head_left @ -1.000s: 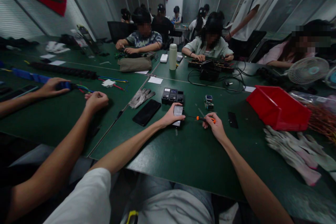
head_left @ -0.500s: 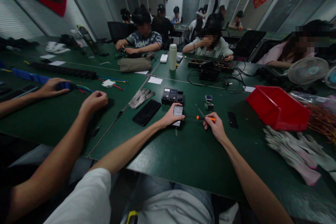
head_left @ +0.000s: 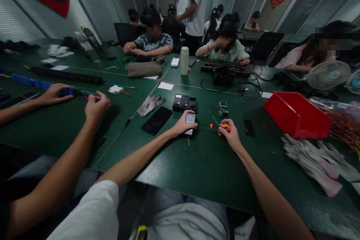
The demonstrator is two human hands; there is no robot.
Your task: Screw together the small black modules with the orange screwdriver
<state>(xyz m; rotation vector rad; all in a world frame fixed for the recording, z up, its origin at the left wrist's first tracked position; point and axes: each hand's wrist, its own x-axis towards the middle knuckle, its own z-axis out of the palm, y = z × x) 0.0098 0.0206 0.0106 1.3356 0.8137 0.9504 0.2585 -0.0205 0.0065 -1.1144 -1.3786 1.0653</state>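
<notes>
My left hand [head_left: 183, 124] is closed around a small dark box with a pale silvery face [head_left: 190, 119], held on the green table. In my right hand [head_left: 228, 132] is a screwdriver with an orange and black handle [head_left: 224, 127]. Its thin shaft points left toward the box's side; whether the tip touches is too dark to tell. Just behind the box stands a row of black modules [head_left: 184, 103]. A small circuit-board piece [head_left: 223, 109] lies beyond my right hand, and a flat black plate [head_left: 249, 128] to its right.
A black phone [head_left: 156, 120] and grey gloves [head_left: 152, 105] lie left of my left hand. At right are a red bin [head_left: 298, 114] and more gloves [head_left: 312, 161]. A co-worker's hands [head_left: 97, 107] handle wires at left. A green bottle [head_left: 185, 61] stands farther back.
My hands stay almost in place, the screwdriver handle turned slightly in my right fingers. The co-worker's hand at left shifted a little up and left. A standing person in the background moved left.
</notes>
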